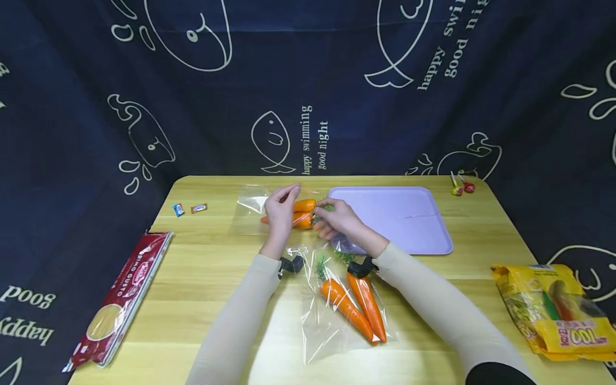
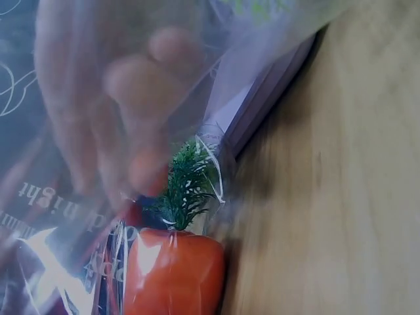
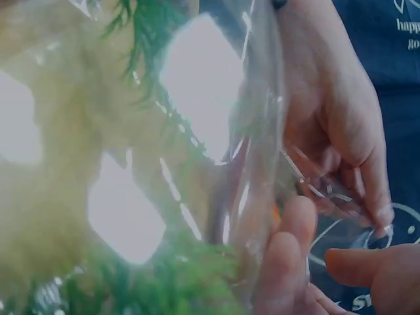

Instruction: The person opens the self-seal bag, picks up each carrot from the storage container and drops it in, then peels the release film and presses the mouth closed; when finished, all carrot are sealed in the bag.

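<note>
Head view: the far bag point(image 1: 251, 204) of carrots point(image 1: 303, 220) lies on the bench point(image 1: 202, 289) beneath and between the hands, the carrots running crosswise, greens toward the right hand point(image 1: 340, 218); the left hand point(image 1: 279, 211) crosses above their bodies. Per the right wrist view, the left hand pinches clear film. The right hand's thumb and fingers sit slightly parted beside the film; whether they grip it cannot be determined.

Both arms covered by pale grey, close-fitting, plain cloth: left sleeve point(image 1: 239, 321), right sleeve point(image 1: 435, 299). Round-edged black patch point(image 1: 498, 375) seen at near end, right. Small angular black blocks worn at wrists: left block point(image 1: 291, 264), right block point(image 1: 361, 267). Left hand point(image 1: 280, 209), right hand point(image 1: 339, 218) left bare.
</note>
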Tool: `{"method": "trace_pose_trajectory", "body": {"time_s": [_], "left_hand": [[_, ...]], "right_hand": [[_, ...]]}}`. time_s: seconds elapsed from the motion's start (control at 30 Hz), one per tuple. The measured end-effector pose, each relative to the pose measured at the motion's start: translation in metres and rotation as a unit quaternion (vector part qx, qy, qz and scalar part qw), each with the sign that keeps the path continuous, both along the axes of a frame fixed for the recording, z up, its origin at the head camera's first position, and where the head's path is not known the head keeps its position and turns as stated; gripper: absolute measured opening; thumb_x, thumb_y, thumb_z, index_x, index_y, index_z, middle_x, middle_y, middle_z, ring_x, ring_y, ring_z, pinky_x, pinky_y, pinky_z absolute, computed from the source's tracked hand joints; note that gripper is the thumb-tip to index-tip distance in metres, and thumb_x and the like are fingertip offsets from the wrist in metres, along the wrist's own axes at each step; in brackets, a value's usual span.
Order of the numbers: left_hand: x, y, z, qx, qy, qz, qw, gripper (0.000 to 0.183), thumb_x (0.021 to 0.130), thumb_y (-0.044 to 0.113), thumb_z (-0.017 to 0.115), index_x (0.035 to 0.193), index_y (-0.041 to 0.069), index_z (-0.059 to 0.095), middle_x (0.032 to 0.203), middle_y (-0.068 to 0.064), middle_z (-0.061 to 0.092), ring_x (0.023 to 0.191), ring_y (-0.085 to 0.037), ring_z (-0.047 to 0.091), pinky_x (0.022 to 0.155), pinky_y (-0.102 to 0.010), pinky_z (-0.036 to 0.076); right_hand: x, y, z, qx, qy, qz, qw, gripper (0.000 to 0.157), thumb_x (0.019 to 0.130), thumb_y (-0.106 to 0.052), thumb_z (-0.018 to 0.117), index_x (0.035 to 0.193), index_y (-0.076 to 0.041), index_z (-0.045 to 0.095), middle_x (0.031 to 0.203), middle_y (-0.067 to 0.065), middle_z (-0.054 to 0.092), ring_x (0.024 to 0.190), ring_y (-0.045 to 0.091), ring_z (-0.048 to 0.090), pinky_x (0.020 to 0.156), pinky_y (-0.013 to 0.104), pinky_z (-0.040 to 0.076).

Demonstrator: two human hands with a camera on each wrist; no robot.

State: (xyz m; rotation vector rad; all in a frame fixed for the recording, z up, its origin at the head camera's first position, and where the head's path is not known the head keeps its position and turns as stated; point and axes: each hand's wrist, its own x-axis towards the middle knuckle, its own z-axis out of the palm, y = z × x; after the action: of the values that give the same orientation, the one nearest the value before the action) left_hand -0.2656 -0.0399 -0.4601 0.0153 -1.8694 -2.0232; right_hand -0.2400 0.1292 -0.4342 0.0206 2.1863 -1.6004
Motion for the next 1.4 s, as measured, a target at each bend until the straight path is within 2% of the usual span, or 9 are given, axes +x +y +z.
{"method": "trace_pose_trajectory", "body": {"time_s": [0.27, 0.43, 0.63, 0.77, 0.83, 0.93, 1.1, 1.2, 1.4], "left_hand": [[0.001, 0.001, 0.003, -0.038, 0.019, -0.011, 0.9990, 0.019, 0.089, 0.023, 0.077, 0.103, 0.011, 0.079, 0.100, -0.006, 0.075, 0.088, -0.011, 0.068, 0.080, -0.019, 0.058], [-0.004, -0.019, 0.026, -0.213, -0.009, -0.052, 0.9756, 0.022, 0.091, 0.020, 0.074, 0.110, 0.009, 0.076, 0.105, -0.007, 0.072, 0.091, -0.019, 0.068, 0.078, -0.025, 0.058], [-0.059, -0.036, 0.077, -0.469, -0.036, -0.279, 0.8373, 0.017, 0.095, 0.016, 0.067, 0.110, 0.011, 0.074, 0.115, -0.007, 0.069, 0.104, -0.025, 0.067, 0.092, -0.038, 0.056], [-0.098, -0.025, 0.071, -0.513, -0.066, -0.420, 0.7460, 0.017, 0.096, 0.009, 0.062, 0.108, 0.011, 0.073, 0.117, -0.004, 0.070, 0.108, -0.025, 0.063, 0.096, -0.037, 0.052], [-0.111, -0.017, 0.059, -0.519, -0.076, -0.457, 0.7181, 0.019, 0.095, 0.006, 0.060, 0.108, 0.008, 0.073, 0.117, -0.005, 0.070, 0.109, -0.023, 0.062, 0.097, -0.033, 0.050], [-0.119, -0.006, 0.043, -0.518, -0.089, -0.477, 0.7049, 0.020, 0.095, 0.002, 0.057, 0.103, 0.005, 0.074, 0.109, -0.005, 0.073, 0.101, -0.019, 0.062, 0.093, -0.027, 0.050], [-0.120, -0.003, 0.053, -0.507, -0.092, -0.426, 0.7441, 0.024, 0.095, 0.001, 0.054, 0.095, 0.007, 0.077, 0.096, -0.005, 0.074, 0.086, -0.020, 0.064, 0.081, -0.027, 0.055], [-0.118, -0.012, 0.078, -0.470, -0.086, -0.368, 0.7978, 0.023, 0.097, 0.003, 0.054, 0.098, 0.007, 0.076, 0.100, -0.008, 0.074, 0.090, -0.027, 0.066, 0.083, -0.037, 0.057], [-0.101, -0.042, 0.131, -0.316, -0.045, -0.257, 0.9122, 0.020, 0.100, 0.008, 0.056, 0.104, 0.008, 0.075, 0.108, -0.009, 0.072, 0.100, -0.038, 0.063, 0.078, -0.037, 0.055]], "right_hand": [[-0.006, -0.001, -0.007, -0.028, -0.031, 0.000, 0.999, 0.035, 0.105, -0.027, 0.052, 0.128, -0.002, 0.057, 0.090, 0.018, 0.076, 0.056, 0.016, 0.070, 0.058, 0.035, 0.062], [-0.002, -0.002, -0.008, -0.020, -0.025, 0.005, 0.999, 0.030, 0.103, -0.021, 0.054, 0.118, 0.002, 0.065, 0.098, 0.019, 0.075, 0.064, 0.017, 0.072, 0.069, 0.038, 0.064], [0.007, -0.003, -0.009, 0.018, -0.007, 0.036, 0.999, 0.023, 0.100, -0.015, 0.058, 0.111, 0.002, 0.069, 0.100, 0.021, 0.075, 0.069, 0.020, 0.074, 0.071, 0.038, 0.064], [0.010, -0.006, -0.010, 0.049, 0.009, 0.055, 0.997, 0.022, 0.099, -0.016, 0.060, 0.109, 0.000, 0.072, 0.093, 0.017, 0.076, 0.069, 0.019, 0.074, 0.067, 0.034, 0.063], [0.010, -0.008, -0.010, 0.056, 0.016, 0.060, 0.996, 0.021, 0.098, -0.015, 0.060, 0.108, -0.001, 0.073, 0.090, 0.015, 0.076, 0.068, 0.019, 0.073, 0.066, 0.033, 0.063], [0.011, -0.012, -0.010, 0.062, 0.021, 0.066, 0.996, 0.021, 0.098, -0.015, 0.060, 0.107, 0.000, 0.073, 0.088, 0.014, 0.077, 0.069, 0.019, 0.074, 0.065, 0.032, 0.063], [0.010, -0.012, 0.000, 0.081, 0.040, 0.066, 0.994, 0.022, 0.098, -0.015, 0.060, 0.108, 0.000, 0.072, 0.093, 0.016, 0.076, 0.074, 0.025, 0.075, 0.069, 0.035, 0.064], [0.005, -0.004, 0.016, 0.138, 0.120, 0.081, 0.980, 0.023, 0.098, -0.016, 0.059, 0.109, -0.002, 0.073, 0.093, 0.015, 0.077, 0.075, 0.028, 0.075, 0.068, 0.034, 0.063], [-0.005, 0.025, 0.061, 0.260, 0.339, 0.051, 0.903, 0.020, 0.098, -0.020, 0.059, 0.097, -0.010, 0.077, 0.082, 0.005, 0.076, 0.068, 0.016, 0.071, 0.058, 0.030, 0.052]]}}
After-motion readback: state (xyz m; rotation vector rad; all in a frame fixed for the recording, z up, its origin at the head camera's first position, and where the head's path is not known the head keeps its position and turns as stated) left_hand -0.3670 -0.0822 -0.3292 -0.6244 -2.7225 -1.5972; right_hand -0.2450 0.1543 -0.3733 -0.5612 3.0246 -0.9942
